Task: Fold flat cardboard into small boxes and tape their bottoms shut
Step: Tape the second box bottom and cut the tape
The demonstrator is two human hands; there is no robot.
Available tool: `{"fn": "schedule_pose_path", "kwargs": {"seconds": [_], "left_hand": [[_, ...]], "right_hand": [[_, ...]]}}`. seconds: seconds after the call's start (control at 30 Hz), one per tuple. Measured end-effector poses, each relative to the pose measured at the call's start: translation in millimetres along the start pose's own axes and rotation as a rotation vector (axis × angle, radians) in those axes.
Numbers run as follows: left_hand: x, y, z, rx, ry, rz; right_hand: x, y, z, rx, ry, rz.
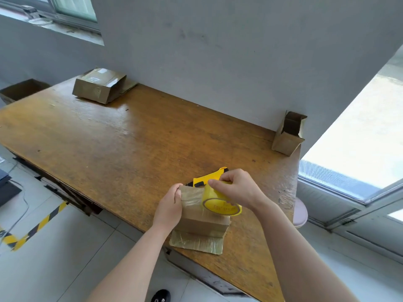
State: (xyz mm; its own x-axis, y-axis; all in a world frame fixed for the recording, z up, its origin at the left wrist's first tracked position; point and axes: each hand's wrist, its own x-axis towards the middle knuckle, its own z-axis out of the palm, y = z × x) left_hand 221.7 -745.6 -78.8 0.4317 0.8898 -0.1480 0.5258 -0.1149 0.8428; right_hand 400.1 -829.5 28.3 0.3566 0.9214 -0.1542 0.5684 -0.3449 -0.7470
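A small brown cardboard box (pixel 202 223) stands near the front edge of the wooden table (pixel 122 136), with its open flaps spread flat on the table below it. My left hand (pixel 169 208) grips the box's left side, fingers curled over its top edge. My right hand (pixel 234 188) holds a roll of clear tape with a yellow core (pixel 222 205) over the top of the box, and a strip of tape lies across the top face. A yellow and black utility knife (pixel 209 178) lies on the table just behind the box.
A larger taped cardboard box (pixel 98 86) lies at the table's back left. A small open box (pixel 287 134) stands at the back right by the wall. Another open box (pixel 21 89) sits beyond the table's left edge. A pink stool (pixel 301 212) is at the right.
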Motion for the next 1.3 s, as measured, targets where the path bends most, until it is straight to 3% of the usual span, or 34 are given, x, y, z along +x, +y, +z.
{"fn": "schedule_pose_path", "kwargs": {"seconds": [0.3,1.3], "left_hand": [[2,-5,1,0.059,0.013,0.009],[-7,-1,3,0.067,-0.001,-0.026]], "right_hand": [[-12,35,-28,-0.393,0.110,0.063],[-10,82,-1,-0.325,0.072,0.212]]}}
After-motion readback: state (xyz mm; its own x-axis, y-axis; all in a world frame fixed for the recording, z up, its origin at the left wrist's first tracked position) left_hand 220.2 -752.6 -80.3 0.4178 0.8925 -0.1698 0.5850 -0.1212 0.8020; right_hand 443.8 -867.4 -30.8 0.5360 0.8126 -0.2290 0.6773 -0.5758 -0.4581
